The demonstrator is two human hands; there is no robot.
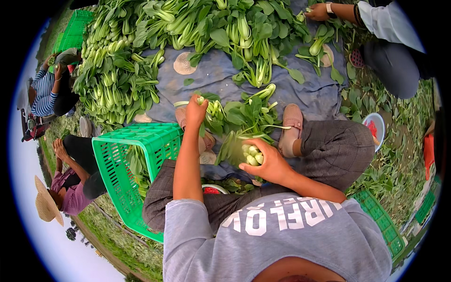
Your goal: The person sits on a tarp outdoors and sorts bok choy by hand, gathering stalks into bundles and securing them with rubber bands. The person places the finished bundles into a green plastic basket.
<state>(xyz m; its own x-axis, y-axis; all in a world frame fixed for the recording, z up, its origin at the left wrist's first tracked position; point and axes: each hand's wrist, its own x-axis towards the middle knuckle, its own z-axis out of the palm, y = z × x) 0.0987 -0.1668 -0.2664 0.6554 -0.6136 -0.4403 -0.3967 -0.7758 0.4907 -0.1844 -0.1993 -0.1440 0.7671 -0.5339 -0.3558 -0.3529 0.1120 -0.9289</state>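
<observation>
My right hand [266, 158] is wrapped around a bunch of bok choy [253, 155], its pale cut bases facing me. The leaves of that bunch are blurred and point away to the left. Farther out, my left hand [196, 111] is closed on a bok choy stalk [201, 100], whose pale base shows above the fingers. Between my two shoes lies a small heap of loose bok choy [243, 112] on the blue cloth [218, 77].
A green plastic crate [123, 141] lies on its side by my left knee, greens inside. Large bok choy piles [119, 70] cover the cloth's far and left sides. A white basin [378, 127] with red ties stands right. Co-workers sit left; another person's hand [317, 12] reaches in at upper right.
</observation>
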